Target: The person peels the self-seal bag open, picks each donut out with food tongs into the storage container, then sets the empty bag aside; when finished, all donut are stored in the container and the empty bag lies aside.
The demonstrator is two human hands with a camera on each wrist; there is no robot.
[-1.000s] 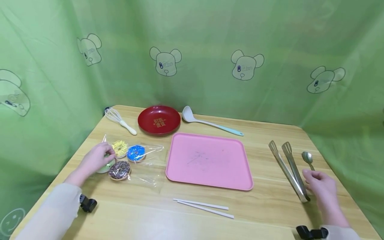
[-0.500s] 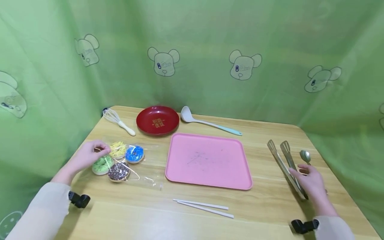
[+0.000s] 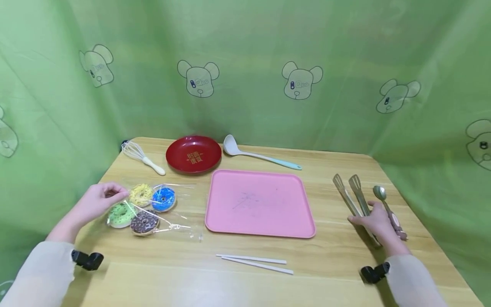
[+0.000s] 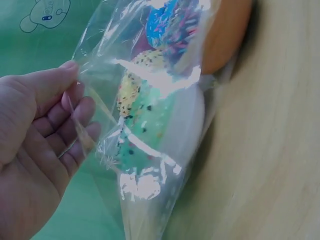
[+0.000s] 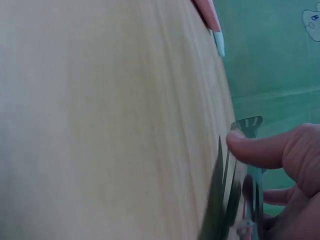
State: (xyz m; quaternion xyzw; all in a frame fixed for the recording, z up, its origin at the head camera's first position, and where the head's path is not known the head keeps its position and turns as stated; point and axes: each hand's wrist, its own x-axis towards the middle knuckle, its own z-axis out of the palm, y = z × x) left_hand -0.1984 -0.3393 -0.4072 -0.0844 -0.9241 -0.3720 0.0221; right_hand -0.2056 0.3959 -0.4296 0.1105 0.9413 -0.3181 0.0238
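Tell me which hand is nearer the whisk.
Left. The left hand is just nearer the person than the whisk, pinching the clear bag. The right hand is across the table, at the tongs.

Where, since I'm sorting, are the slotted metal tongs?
The tongs are at right in the head view, between the pink rectangular tray and silver spoon, by the right hand.

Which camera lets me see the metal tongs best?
The head view: both slotted ends of the tongs show clearly from above, though the right hand covers part. The right wrist view shows one slotted end up close, the rest narrow and partly hidden. The left wrist view doesn't show them.
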